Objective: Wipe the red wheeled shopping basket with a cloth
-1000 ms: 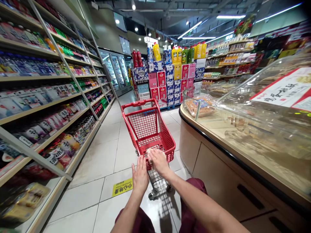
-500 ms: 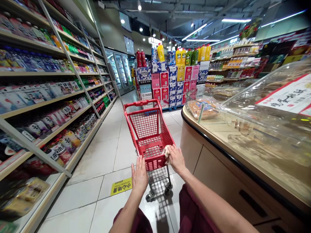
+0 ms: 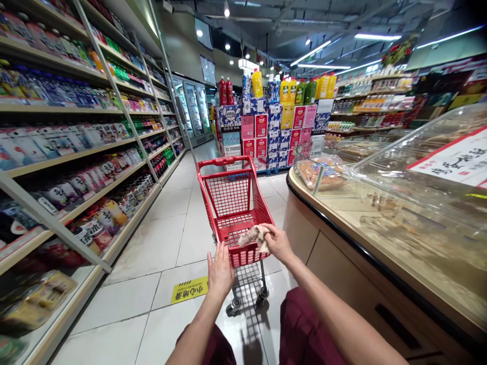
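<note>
A red shopping cart (image 3: 233,197) with a plastic mesh basket stands on the tiled floor before me, its handle at the far end. My right hand (image 3: 279,244) grips a crumpled, stained cloth (image 3: 255,237). The cloth hangs at the near right rim of the basket, partly over the edge. At the near left corner my left hand (image 3: 219,271) rests with its fingers stretched out against the rim. Nothing shows in the left hand. The basket holds no goods that I can see.
Shelves of drinks (image 3: 87,172) line the left side. A display counter (image 3: 327,223) with clear covers curves along the right. Stacked drink cartons (image 3: 272,134) topped with bottles stand beyond the cart. A yellow floor sticker (image 3: 190,290) lies left of the wheels.
My right hand has lifted slightly off the right corner, and the cloth now spreads out leftward over the near rim. My left hand stays at its corner. The view has shifted a little.
</note>
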`<state>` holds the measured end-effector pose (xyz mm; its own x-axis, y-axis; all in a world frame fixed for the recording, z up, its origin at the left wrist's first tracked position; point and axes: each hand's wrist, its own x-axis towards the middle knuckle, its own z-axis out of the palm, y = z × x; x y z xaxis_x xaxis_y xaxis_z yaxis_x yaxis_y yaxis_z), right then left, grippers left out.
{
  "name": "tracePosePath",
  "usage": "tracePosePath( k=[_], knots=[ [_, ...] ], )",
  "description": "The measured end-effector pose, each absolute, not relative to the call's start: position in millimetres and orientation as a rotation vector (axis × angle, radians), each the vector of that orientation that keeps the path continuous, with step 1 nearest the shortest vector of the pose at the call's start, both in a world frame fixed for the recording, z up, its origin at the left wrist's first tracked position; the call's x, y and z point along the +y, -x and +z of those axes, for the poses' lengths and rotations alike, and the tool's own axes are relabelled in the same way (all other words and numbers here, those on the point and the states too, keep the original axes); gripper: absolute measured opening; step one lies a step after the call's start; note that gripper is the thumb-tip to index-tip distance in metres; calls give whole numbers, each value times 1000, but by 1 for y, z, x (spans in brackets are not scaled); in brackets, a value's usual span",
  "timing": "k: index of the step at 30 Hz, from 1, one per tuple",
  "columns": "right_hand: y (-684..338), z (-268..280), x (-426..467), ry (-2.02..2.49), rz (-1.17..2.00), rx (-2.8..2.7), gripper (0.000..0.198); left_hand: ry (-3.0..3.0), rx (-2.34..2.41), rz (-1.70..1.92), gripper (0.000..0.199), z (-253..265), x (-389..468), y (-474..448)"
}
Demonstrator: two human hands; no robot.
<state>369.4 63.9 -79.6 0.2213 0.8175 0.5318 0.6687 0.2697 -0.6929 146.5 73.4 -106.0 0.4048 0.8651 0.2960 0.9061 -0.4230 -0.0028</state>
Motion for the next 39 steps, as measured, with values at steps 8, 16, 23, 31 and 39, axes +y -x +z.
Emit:
tracePosePath(
  k=[8, 16, 23, 31, 39],
  knots=[
    [-312, -93, 82, 1835, -85, -1703, 24, 2468, -1614, -402, 61, -106, 71, -151],
    [-336, -127, 67, 1669, -273, -1940, 43, 2475, -1555, -368, 62, -107, 76, -137],
    [-313, -144, 71, 1568, -352, -1778, 44, 2473, -1639, -434, 63, -110, 73, -144],
    [-332, -138, 65, 1699, -337, -1638, 46, 2475, -1632, -388, 64, -108, 75, -137],
    [-305, -139, 73, 1584, -326, -1845, 47, 2518, -1591, -351, 67, -104, 72, -138]
  ],
)
